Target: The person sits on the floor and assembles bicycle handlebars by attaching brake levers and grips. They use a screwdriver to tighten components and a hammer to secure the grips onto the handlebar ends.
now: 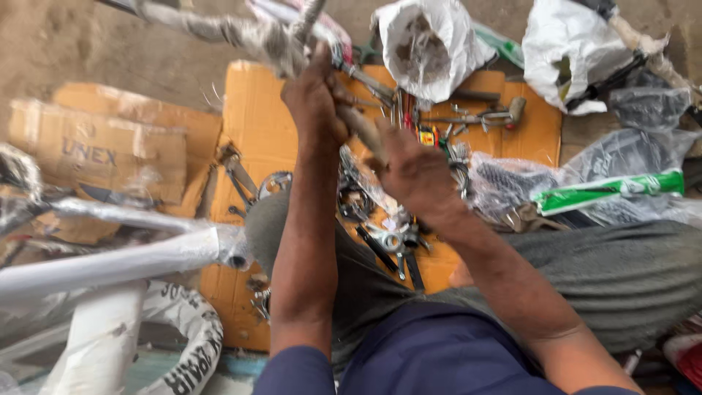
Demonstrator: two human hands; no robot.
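My left hand (313, 95) is raised and closed around the plastic-wrapped tube of a bicycle part (241, 33) near the top of the view. My right hand (413, 172) grips the worn wooden handle of a tool (362, 128) that points up toward my left hand. The tool's head is hidden behind my left hand. Below my hands, wrenches, pliers (238, 179) and small metal parts lie scattered on a flat sheet of orange cardboard (252, 124).
A white bicycle frame (110, 263) wrapped in plastic lies at the left, over a cardboard box (95, 150). White plastic bags (428, 44) sit at the top. A green-and-white packet (607, 190) and clear bags lie right. My grey-trousered knee (621, 271) fills the lower right.
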